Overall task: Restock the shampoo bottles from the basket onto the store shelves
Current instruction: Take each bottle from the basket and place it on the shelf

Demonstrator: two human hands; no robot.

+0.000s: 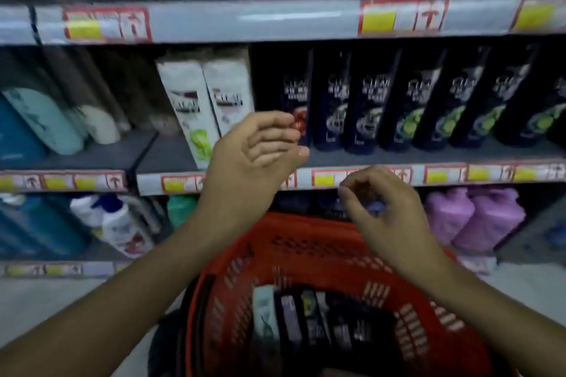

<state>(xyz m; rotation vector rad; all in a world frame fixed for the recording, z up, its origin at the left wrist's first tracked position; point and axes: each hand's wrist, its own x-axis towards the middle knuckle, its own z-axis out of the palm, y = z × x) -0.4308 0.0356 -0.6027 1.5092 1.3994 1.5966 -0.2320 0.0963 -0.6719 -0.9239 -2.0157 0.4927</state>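
Both hands (318, 180) empty, btwn shelf edge (361, 176), basket (306, 242)

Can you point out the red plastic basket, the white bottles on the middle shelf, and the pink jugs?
Red plastic basket (309, 242): head view, far perforated wall.
White shampoo bottles (190, 101): head view, left bottle's front label.
Pink plastic jugs (493, 217): head view, right jug's body.

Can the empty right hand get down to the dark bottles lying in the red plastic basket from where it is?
Probably yes: the right hand hangs above the red plastic basket, holding nothing, and the dark bottles lie uncovered below.
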